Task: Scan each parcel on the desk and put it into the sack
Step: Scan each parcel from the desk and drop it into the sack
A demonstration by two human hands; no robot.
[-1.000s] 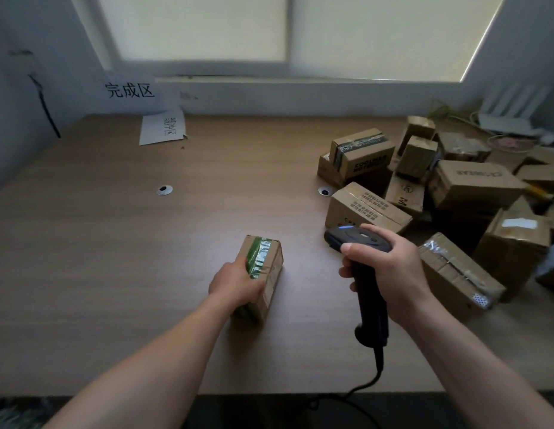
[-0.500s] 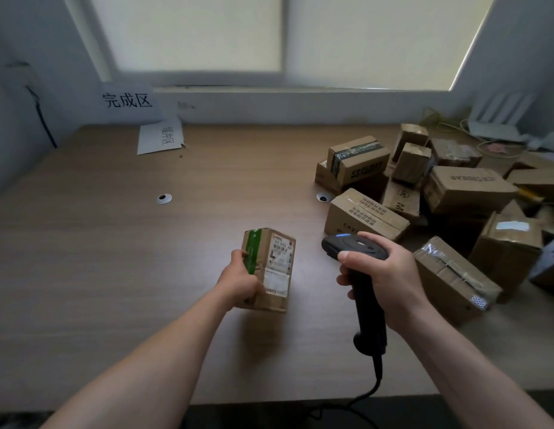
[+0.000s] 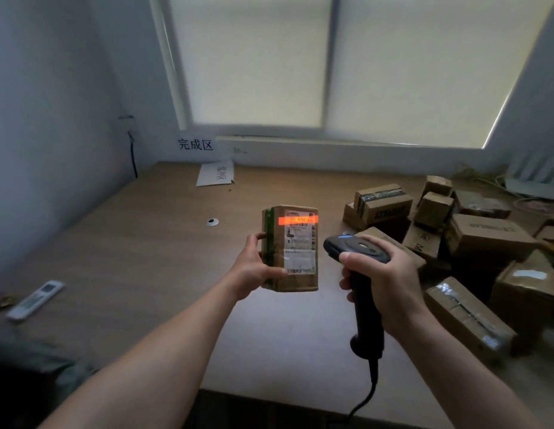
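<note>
I was mid-scan: my left hand (image 3: 254,269) gripped the small cardboard parcel (image 3: 295,274) upright over the desk (image 3: 145,258), and my right hand (image 3: 385,281) clasped the barcode scanner (image 3: 354,249), its red beam (image 3: 297,220) crossing the label (image 3: 300,243). Next, I judged, came bagging; the sack (image 3: 37,376) was possibly that dark shape lower-left.

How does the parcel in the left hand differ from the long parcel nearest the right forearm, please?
The held parcel stands upright in the left hand; the long parcel lies flat on the desk. The held parcel shows a white label crossed by a red line from the scanner; the long parcel shows its taped top. The held parcel's tape is green; the long parcel's is clear. Both are brown cardboard.
</note>
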